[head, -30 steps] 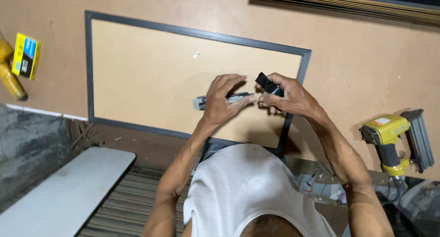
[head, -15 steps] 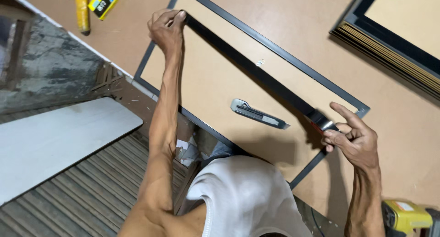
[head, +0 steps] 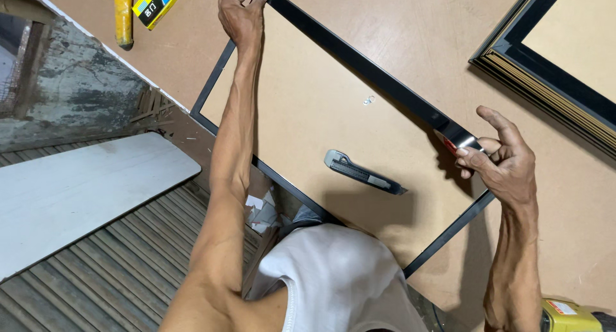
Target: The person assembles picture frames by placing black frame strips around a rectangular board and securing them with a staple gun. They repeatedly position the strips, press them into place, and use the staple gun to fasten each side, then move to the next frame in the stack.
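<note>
A long black strip (head: 366, 69) is stretched between both hands over the far edge of a thin dark frame (head: 212, 91), which lies on the brown counter (head: 410, 24) around a tan backing board (head: 308, 107). The left hand (head: 240, 14) is clamped on the strip's far end at the frame corner, fingers curled over it. The right hand (head: 504, 159) pinches the near end, thumb and fingers closed on it, index finger raised; a small red-and-silver piece shows at that end, unclear what.

The strip is judged light, thin and flexible; it looks glossy, so probably slick. It is best held at both ends and kept taut, as a mid-span hold would likely let it sag or twist. The frame is judged light but stiff, with slender rails; the corners are the safer hold.

A grey utility knife (head: 362, 171) lies on the board, untouched, between the arms. A small metal ring (head: 369, 101) sits nearby. A yellow tool (head: 122, 11) lies at the counter's far left, a second, gold-edged frame (head: 545, 69) at the right.
</note>
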### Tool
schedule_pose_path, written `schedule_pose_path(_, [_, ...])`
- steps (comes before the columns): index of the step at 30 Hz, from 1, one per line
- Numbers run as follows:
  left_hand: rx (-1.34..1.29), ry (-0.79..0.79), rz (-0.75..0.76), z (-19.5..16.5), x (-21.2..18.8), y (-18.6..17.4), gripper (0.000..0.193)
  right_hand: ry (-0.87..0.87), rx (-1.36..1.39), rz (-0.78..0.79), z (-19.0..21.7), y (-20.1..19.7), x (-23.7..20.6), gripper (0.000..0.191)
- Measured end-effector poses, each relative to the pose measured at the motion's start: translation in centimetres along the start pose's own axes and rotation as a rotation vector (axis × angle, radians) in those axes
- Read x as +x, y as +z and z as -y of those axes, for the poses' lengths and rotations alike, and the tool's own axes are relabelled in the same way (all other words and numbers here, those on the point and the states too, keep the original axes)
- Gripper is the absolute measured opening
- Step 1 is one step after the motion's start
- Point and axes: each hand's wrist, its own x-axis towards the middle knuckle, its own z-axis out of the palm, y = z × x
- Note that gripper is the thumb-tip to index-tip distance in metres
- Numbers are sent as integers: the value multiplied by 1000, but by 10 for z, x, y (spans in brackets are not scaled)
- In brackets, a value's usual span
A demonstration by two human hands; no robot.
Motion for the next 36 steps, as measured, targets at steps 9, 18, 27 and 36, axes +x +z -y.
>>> schedule_pose_path(9, [145,-69,31,13,-3,4,25,53,-27,-11,8,1,7,66])
schedule_pose_path(18, [500,360,579,2,-62,-8,77,77,73,141,14,-31,-7,66])
schedule_pose_path(27, [558,338,541,34,-72,-7,76,45,-754,-284,-19,-109,-101,17])
schedule_pose_path(36, [465,417,530,24,-75,-16,75,-1,-866,-320,-72,-104,-95,15])
